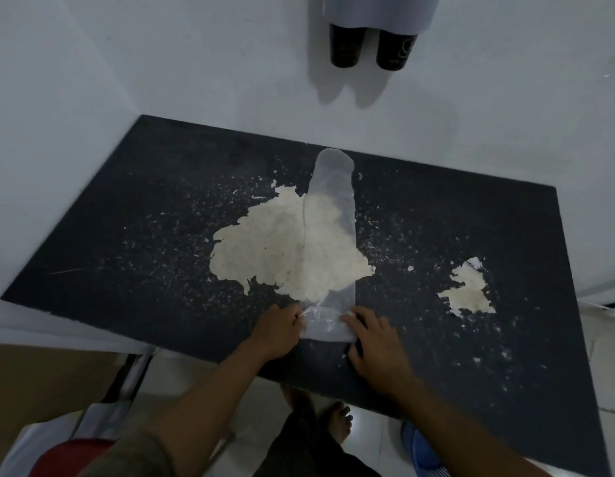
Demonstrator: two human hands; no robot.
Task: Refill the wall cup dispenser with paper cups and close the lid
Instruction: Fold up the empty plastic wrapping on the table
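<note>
A big dark table (127,215) has pale worn patches. A long clear sleeve (330,235) lies flat on it. On the wall hangs the dispenser (375,12), two dark cups (368,46) poking out below. The left hand (277,333) and right hand (375,342) pinch the sleeve's near end.

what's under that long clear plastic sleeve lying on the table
Under the clear sleeve: the dark tabletop and its pale worn patch, visible through the plastic. Both hands grip its near end.
</note>
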